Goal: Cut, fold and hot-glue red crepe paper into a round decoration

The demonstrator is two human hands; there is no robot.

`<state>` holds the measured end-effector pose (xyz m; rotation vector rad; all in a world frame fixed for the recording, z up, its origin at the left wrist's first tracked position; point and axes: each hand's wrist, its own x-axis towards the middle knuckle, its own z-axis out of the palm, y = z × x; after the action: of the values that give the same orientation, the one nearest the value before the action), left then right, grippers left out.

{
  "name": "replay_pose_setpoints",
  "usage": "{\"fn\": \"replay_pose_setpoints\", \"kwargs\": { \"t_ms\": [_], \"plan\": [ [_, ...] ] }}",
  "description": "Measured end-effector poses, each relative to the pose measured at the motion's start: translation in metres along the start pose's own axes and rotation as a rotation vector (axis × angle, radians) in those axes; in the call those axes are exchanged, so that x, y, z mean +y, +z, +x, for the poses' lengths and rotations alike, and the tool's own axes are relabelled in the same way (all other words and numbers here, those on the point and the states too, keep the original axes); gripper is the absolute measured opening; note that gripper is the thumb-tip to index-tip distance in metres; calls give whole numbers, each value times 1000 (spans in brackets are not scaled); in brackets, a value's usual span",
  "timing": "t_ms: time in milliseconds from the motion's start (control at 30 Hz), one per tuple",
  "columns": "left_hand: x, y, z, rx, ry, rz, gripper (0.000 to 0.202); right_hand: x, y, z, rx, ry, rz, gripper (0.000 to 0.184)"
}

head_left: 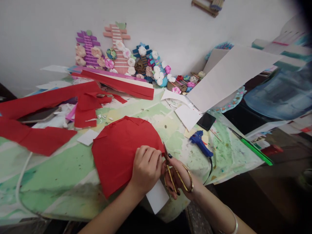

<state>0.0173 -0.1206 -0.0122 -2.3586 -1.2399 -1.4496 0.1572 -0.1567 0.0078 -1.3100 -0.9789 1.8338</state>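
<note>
A large, roughly round piece of red paper or cloth (122, 149) lies in front of me on the table. My left hand (147, 165) presses and grips its right edge with curled fingers. Gold-handled scissors (170, 175) are in my right hand (180, 177), with fingers through the loops. Their blades point away from me and meet the red edge just right of my left fingertips. How far the blades are parted is hard to make out. A white card (158, 196) sticks out below my hands.
Red strips (48, 97) and scraps lie at the left. A blue glue gun (201, 143), a black phone-like slab (206, 121) and a green cutter knife (255, 150) are at the right. Decorated stick crafts (119, 48) lean on the wall. A large white sheet (231, 74) stands tilted behind.
</note>
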Motion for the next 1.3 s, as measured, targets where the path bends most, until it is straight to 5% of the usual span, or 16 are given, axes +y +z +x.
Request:
{"fn": "replay_pose_setpoints", "kwargs": {
  "t_ms": [500,900,1300],
  "plan": [
    [-1,1,-1,-4,14,-37,6,1,-1,20,36,-113,-123,71],
    [-1,1,-3,-22,4,-62,9,4,0,26,115,-197,-143,61],
    [-2,1,-4,-27,6,-103,12,2,2,27,118,-111,-99,63]
  ]
}}
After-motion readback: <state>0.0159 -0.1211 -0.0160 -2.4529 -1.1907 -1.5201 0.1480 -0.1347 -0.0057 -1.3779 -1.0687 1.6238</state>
